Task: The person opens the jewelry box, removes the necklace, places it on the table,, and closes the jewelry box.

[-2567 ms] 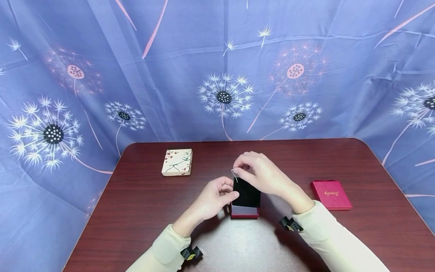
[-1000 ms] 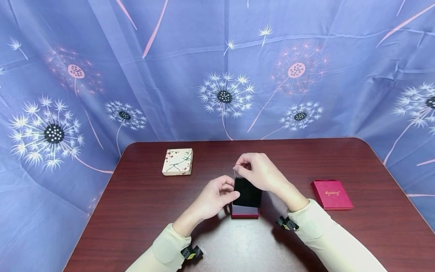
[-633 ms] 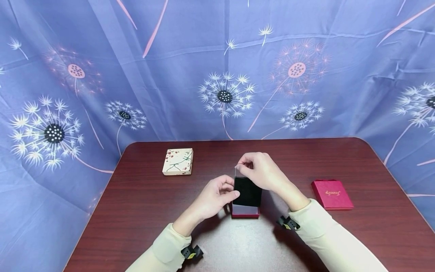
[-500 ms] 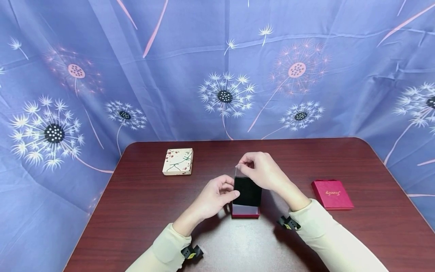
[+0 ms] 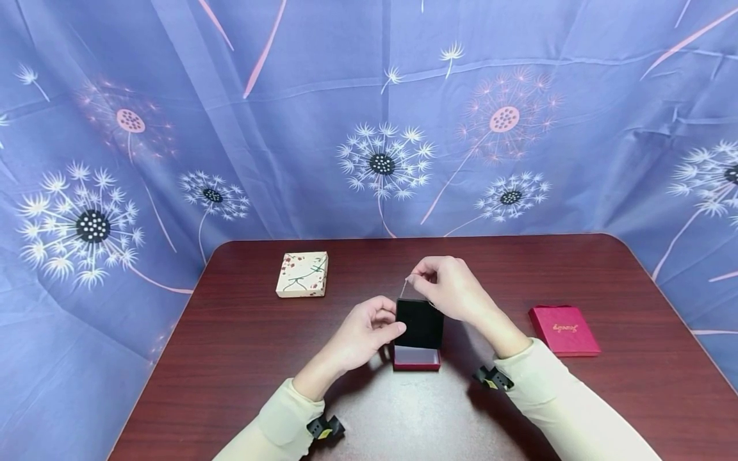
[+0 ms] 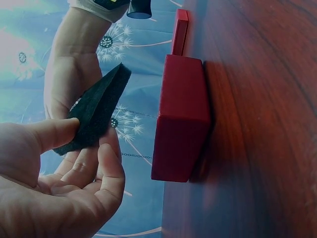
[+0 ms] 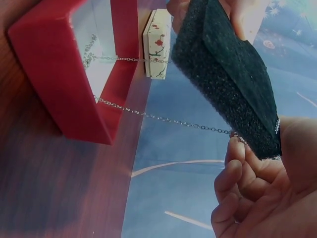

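Note:
My left hand (image 5: pixel 369 330) pinches the near-left side of a black foam pad (image 5: pixel 419 323), thumb on its face. The pad is tilted above a red open box (image 5: pixel 416 367) with a white inside. At the pad's far edge, my right hand (image 5: pixel 450 289) pinches a thin silver necklace chain (image 5: pixel 405 287) between thumb and finger. One strand slants from the pad's far-left corner to these fingertips. Seen from the right wrist, two chain strands (image 7: pixel 168 120) run from the pad down into the box, where more chain (image 7: pixel 89 51) lies bunched. Part of the chain is hidden behind the pad.
A red lid (image 5: pixel 564 330) with gold lettering lies at the right of the dark wooden table (image 5: pixel 230 358). A cream box (image 5: pixel 302 274) with a flower print lies at the back left. Behind the table hangs a blue dandelion-print cloth (image 5: pixel 300 141).
My right hand has shifted a little to the right along the pad's far edge. The chain strand, upright half a second ago, now leans right. My left hand stays almost still.

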A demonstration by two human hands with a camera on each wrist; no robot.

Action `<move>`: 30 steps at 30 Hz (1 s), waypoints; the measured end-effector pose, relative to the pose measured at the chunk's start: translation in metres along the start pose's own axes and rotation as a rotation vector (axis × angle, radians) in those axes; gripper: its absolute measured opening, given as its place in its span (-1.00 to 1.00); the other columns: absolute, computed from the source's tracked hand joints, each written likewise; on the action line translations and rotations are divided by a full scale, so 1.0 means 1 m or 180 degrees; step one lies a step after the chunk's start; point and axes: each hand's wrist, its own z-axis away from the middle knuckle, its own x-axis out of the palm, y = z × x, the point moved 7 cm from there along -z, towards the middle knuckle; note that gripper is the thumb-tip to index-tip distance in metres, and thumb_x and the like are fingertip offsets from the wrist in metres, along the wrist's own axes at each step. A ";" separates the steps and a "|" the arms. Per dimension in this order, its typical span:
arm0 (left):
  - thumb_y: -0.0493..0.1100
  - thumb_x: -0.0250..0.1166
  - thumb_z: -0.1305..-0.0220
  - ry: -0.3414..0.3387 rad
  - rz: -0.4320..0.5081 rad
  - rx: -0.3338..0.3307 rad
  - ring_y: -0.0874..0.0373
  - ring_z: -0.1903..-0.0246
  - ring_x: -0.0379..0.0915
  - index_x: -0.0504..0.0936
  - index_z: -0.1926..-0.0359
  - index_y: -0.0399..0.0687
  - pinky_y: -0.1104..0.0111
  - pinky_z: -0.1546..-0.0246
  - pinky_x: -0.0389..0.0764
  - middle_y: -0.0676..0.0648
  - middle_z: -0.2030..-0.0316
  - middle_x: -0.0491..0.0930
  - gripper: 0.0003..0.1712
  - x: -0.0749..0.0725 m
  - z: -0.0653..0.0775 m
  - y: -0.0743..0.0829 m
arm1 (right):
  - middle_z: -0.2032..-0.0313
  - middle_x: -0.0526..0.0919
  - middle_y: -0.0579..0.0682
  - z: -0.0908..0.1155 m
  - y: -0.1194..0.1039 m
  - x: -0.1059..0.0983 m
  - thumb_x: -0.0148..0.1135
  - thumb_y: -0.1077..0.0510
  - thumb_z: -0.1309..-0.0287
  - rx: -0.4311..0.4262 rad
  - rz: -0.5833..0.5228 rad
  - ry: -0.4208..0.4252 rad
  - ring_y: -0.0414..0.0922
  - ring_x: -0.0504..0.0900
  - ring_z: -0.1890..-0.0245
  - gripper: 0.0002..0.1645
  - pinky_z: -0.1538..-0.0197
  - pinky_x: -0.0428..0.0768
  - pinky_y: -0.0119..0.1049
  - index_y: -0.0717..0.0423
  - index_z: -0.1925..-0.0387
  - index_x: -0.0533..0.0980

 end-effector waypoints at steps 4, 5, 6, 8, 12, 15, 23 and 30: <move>-0.24 0.36 -0.43 0.0007 0.0002 -0.0011 0.21 0.27 0.61 0.58 0.05 -0.21 0.39 0.18 0.60 -0.04 0.23 0.75 -0.82 0.000 0.000 0.000 | 0.53 0.60 -0.21 0.001 0.002 -0.003 0.36 0.17 -0.37 0.0011 0.0017 0.0042 -0.19 0.48 0.56 -0.87 0.41 0.48 -0.29 -0.05 0.34 0.73; -0.24 0.36 -0.43 0.0009 -0.0001 -0.0012 0.21 0.27 0.61 0.58 0.05 -0.21 0.39 0.18 0.60 -0.04 0.23 0.75 -0.82 0.000 0.000 0.000 | 0.52 0.60 -0.21 0.001 0.002 -0.004 0.36 0.17 -0.37 0.0009 0.0029 0.0057 -0.19 0.48 0.55 -0.87 0.40 0.48 -0.29 -0.05 0.34 0.73; -0.24 0.36 -0.43 0.0012 -0.0003 -0.0013 0.21 0.27 0.60 0.58 0.04 -0.21 0.39 0.18 0.60 -0.04 0.23 0.75 -0.82 0.000 0.001 0.000 | 0.51 0.61 -0.21 0.001 0.002 -0.005 0.36 0.17 -0.37 0.0008 0.0038 0.0068 -0.19 0.48 0.53 -0.88 0.39 0.48 -0.29 -0.03 0.33 0.74; -0.24 0.36 -0.43 0.0014 -0.0009 -0.0017 0.21 0.28 0.60 0.58 0.04 -0.21 0.39 0.18 0.59 -0.04 0.23 0.75 -0.81 0.000 0.000 0.000 | 0.50 0.61 -0.20 0.001 0.003 -0.007 0.36 0.16 -0.37 0.0016 0.0044 0.0086 -0.18 0.48 0.52 -0.89 0.37 0.49 -0.27 0.00 0.32 0.74; -0.24 0.36 -0.44 0.0025 -0.0019 -0.0035 0.21 0.29 0.59 0.57 0.05 -0.21 0.39 0.18 0.59 -0.03 0.23 0.75 -0.82 -0.001 0.000 0.000 | 0.50 0.61 -0.19 0.002 0.005 -0.010 0.37 0.14 -0.38 0.0067 0.0034 0.0094 -0.16 0.49 0.51 -0.89 0.37 0.50 -0.25 0.03 0.29 0.74; -0.24 0.36 -0.44 0.0032 -0.0010 -0.0048 0.21 0.30 0.59 0.56 0.06 -0.21 0.39 0.19 0.59 -0.03 0.23 0.74 -0.81 -0.001 0.000 0.000 | 0.51 0.61 -0.19 0.003 0.007 -0.012 0.37 0.14 -0.38 0.0097 0.0027 0.0109 -0.16 0.49 0.52 -0.90 0.38 0.49 -0.26 -0.01 0.30 0.74; -0.23 0.35 -0.43 0.0062 0.0011 -0.0080 0.17 0.32 0.59 0.55 0.06 -0.21 0.39 0.21 0.59 -0.03 0.22 0.74 -0.81 -0.002 0.000 0.000 | 0.50 0.64 -0.20 0.004 0.008 -0.018 0.36 0.16 -0.37 0.0070 0.0022 0.0197 -0.16 0.50 0.48 -0.90 0.35 0.48 -0.27 0.00 0.29 0.75; -0.24 0.34 -0.43 0.0059 0.0037 -0.0038 0.00 0.34 0.59 0.54 0.05 -0.25 0.38 0.26 0.59 -0.07 0.22 0.73 -0.79 -0.003 0.000 -0.001 | 0.49 0.64 -0.20 0.008 0.008 -0.024 0.36 0.14 -0.39 0.0093 -0.0016 0.0214 -0.16 0.51 0.48 -0.90 0.35 0.48 -0.29 -0.04 0.28 0.74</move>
